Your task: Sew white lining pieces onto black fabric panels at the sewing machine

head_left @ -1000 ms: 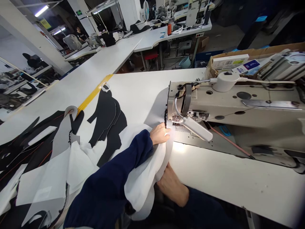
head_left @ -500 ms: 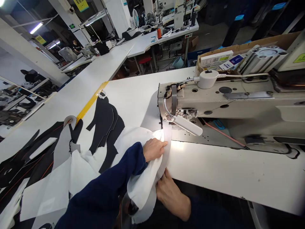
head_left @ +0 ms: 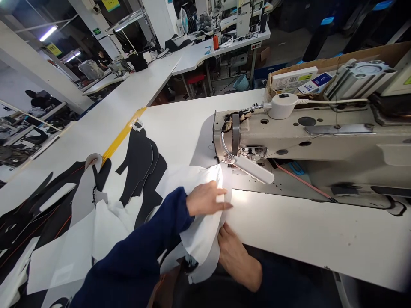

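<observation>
White fabric (head_left: 204,235) with a pale grey layer along its edge hangs over the table's front and runs up to the needle area of a sewing machine (head_left: 244,137). On top of it lies my left hand (head_left: 207,199), fingers stretched and apart, just in front of the machine's head. Lower down, at the table edge, my right hand (head_left: 237,256) is closed on the fabric's right margin; its fingertips are partly hidden. A small white lamp (head_left: 253,169) lights the spot by the needle, which I cannot make out clearly.
Dark cut pieces (head_left: 141,167) lie left of the fabric, near yellow tape (head_left: 123,134). Farther left are heaped black pieces (head_left: 58,214) and a translucent white sheet (head_left: 61,256). Behind the machine stands a cardboard box (head_left: 346,60) with small boxes.
My left hand has shifted slightly and its fingers have spread. My right hand has moved a little to the right and up. The fabric's hanging lower part has been drawn up and bunched.
</observation>
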A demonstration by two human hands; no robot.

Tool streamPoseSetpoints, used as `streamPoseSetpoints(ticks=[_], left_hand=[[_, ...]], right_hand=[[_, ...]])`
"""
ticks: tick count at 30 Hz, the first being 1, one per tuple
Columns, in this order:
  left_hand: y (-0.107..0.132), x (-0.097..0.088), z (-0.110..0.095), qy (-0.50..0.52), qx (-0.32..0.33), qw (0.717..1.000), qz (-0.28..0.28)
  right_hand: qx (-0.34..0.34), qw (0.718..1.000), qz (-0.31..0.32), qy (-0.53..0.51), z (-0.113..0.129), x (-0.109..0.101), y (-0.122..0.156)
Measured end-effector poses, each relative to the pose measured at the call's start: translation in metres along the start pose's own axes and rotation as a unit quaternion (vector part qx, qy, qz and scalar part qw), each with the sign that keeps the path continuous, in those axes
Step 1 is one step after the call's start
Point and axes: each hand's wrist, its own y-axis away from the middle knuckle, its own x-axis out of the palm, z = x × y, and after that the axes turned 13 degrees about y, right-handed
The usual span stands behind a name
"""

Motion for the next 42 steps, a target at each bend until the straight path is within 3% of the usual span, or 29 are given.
streamPoseSetpoints(ticks=[4,7,13,18,26,30,33,35,37,38,40,42], left_hand=[[0.036,0.009,-0.003,-0.035,-0.019,0.999,0.027],[0.042,0.02,0.006,-0.059,-0.033,0.997,0.04],[0.027,0.032,0.007,-0.071,-0.03,0.997,0.028],[0.008,0.031,0.001,-0.073,-0.017,0.997,0.019],[-0.021,0.02,0.011,-0.062,0.013,0.998,0.01],[-0.036,0.015,0.016,-0.029,-0.005,1.0,-0.004],[-0.039,0.01,0.023,-0.008,-0.013,1.0,-0.012],[-0.035,0.006,0.029,0.021,-0.003,1.0,-0.014],[-0.028,0.0,0.034,0.063,0.003,0.998,-0.011],[-0.025,-0.004,0.034,0.085,0.001,0.996,-0.011],[-0.021,-0.012,0.032,0.115,-0.005,0.993,-0.016],[-0.022,-0.02,0.026,0.119,-0.005,0.993,-0.022]], right_hand=[[0.004,1.0,0.006,-0.005,0.019,0.0,0.01],[-0.01,1.0,0.028,-0.001,0.023,0.001,0.016],[-0.013,1.0,0.014,-0.011,0.029,0.008,0.017],[0.028,0.998,0.014,-0.048,0.027,0.001,0.006],[0.03,0.999,-0.014,-0.025,-0.002,-0.006,-0.011],[0.012,0.999,-0.034,-0.014,-0.017,-0.003,-0.017],[-0.012,0.997,-0.048,-0.059,-0.031,-0.006,-0.021],[-0.011,0.989,-0.05,-0.141,-0.042,-0.013,-0.022],[0.05,0.962,-0.016,-0.267,-0.054,-0.022,-0.021],[0.111,0.934,0.005,-0.338,-0.059,-0.027,-0.02],[0.264,0.835,0.016,-0.482,-0.064,-0.034,-0.019],[0.374,0.7,-0.003,-0.609,-0.061,-0.036,-0.022]])
